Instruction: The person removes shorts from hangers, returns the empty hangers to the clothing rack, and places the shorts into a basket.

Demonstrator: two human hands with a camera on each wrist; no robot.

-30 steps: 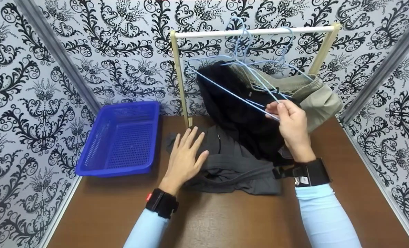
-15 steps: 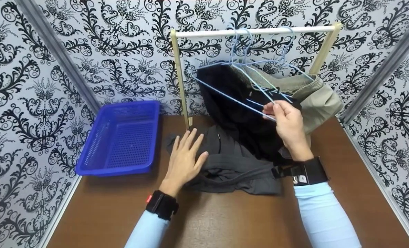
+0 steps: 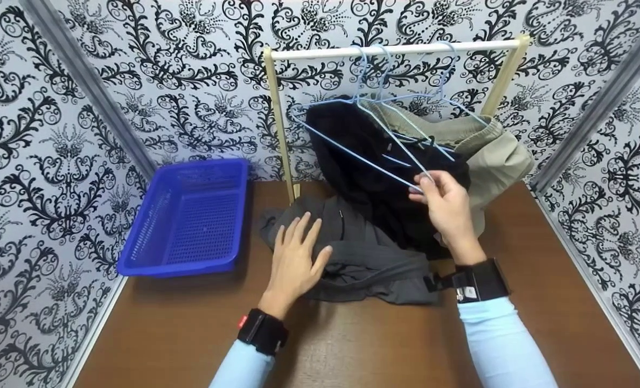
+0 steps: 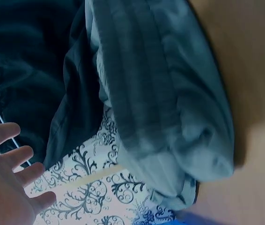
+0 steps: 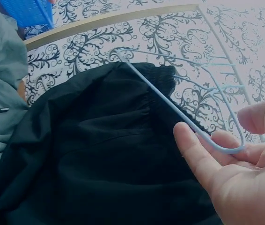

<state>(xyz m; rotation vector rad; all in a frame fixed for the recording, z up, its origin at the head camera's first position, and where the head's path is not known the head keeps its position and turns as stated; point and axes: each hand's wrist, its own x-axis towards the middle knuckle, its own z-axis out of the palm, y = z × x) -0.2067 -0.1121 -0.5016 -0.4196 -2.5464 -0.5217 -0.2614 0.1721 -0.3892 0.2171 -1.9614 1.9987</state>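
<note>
A light-blue clothes hanger [image 3: 355, 151] hangs by its hook from the white rod, with no garment on it. My right hand [image 3: 449, 207] holds this hanger's lower right corner between thumb and fingers; the right wrist view shows the corner [image 5: 231, 149] lying across the fingers. Behind it hang black pants [image 3: 384, 188] and beige pants [image 3: 506, 161] on other blue hangers. Dark grey pants [image 3: 374, 261] lie crumpled on the table below. My left hand [image 3: 296, 264] is spread, palm down, over their left part; whether it touches them I cannot tell.
The rack's white rod [image 3: 325, 53] runs between two pale wooden posts, the left post [image 3: 278, 118] near the grey pants. A blue plastic basket [image 3: 177, 267] stands at the left on the brown table [image 3: 352, 345]. Patterned walls enclose the back and sides.
The front hanger's hook has come down from above the rod onto it, and the hanger has shifted slightly left. My right hand has lowered with its corner. My left hand has drawn back a little.
</note>
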